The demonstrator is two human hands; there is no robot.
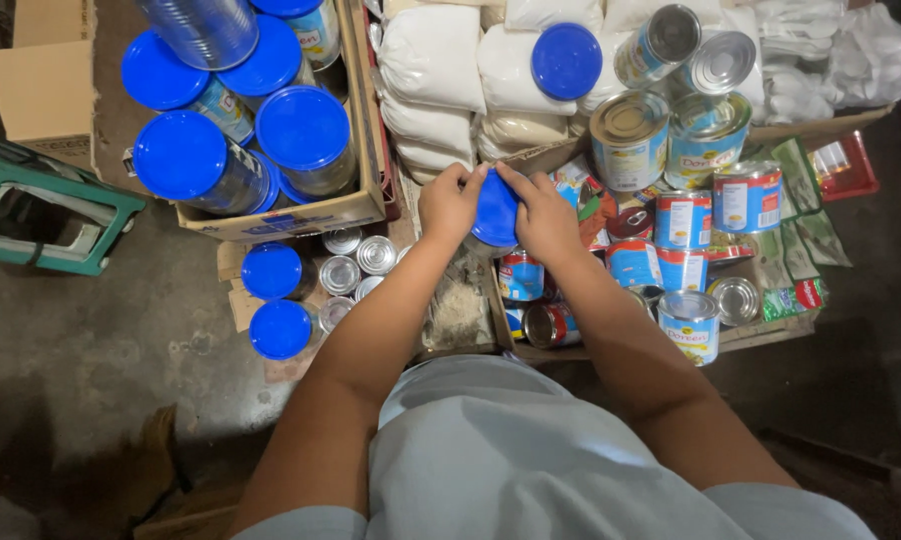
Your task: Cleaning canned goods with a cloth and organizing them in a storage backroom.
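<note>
Both hands on blue lid, frame centre: left hand pinching its 10 o'clock edge, right hand clamped at 3. Can beneath probably hidden. Cardboard box at 9 o'clock.

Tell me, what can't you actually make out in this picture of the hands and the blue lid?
All in the head view:
- Blue lid: its edges lie under the left hand and right hand.
- The can below that lid: almost wholly covered by lid and hands.
- Cardboard box of blue-lidded jars: cut off by the top edge.
- White sacks: tops cut off by the top edge.
- Green stool: cut off by the left edge.
</note>
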